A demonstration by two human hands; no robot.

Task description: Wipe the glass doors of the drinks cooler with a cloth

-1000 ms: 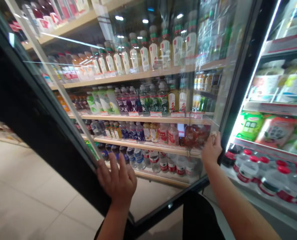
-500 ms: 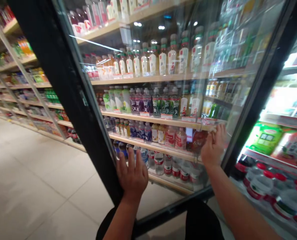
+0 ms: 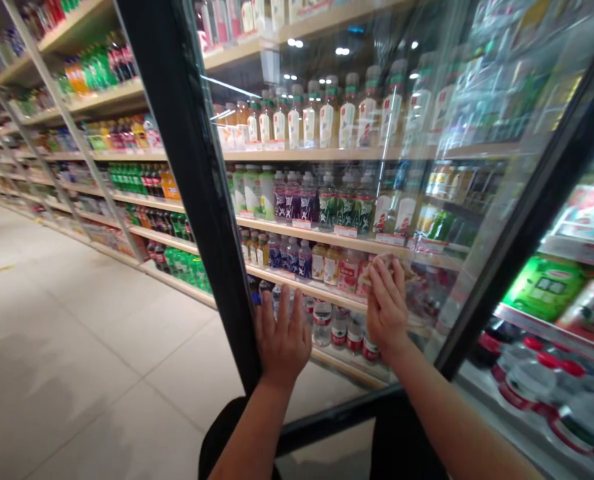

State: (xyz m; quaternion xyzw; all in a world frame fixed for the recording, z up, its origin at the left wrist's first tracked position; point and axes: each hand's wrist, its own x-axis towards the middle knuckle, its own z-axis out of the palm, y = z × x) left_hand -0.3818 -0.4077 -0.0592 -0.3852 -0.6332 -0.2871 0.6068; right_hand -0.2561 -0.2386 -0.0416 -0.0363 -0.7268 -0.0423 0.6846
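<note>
An open glass cooler door (image 3: 447, 287) with a black frame stands slanted in front of me. My left hand (image 3: 284, 337) lies on its lower left part, beside the black frame edge, with fingers stretched out and nothing visible in them. Toward the middle of the pane, my right hand (image 3: 389, 310) presses a crumpled, pale brownish cloth (image 3: 387, 260) against the glass. Its fingers are bent over the cloth and hide much of it. Lights and shelves show as reflections in the pane, and bottles (image 3: 321, 323) are visible through it.
Cooler shelves at the right hold red-capped bottles (image 3: 529, 377) and a green package (image 3: 544, 287). Long shelves of drinks (image 3: 131, 180) run along the left, above a pale tiled floor (image 3: 87, 353). My knees are close under the door's bottom rail (image 3: 337, 423).
My right hand has slid left across the glass with the cloth, closer to my left hand. My left hand stays by the frame edge. The view has turned slightly left.
</note>
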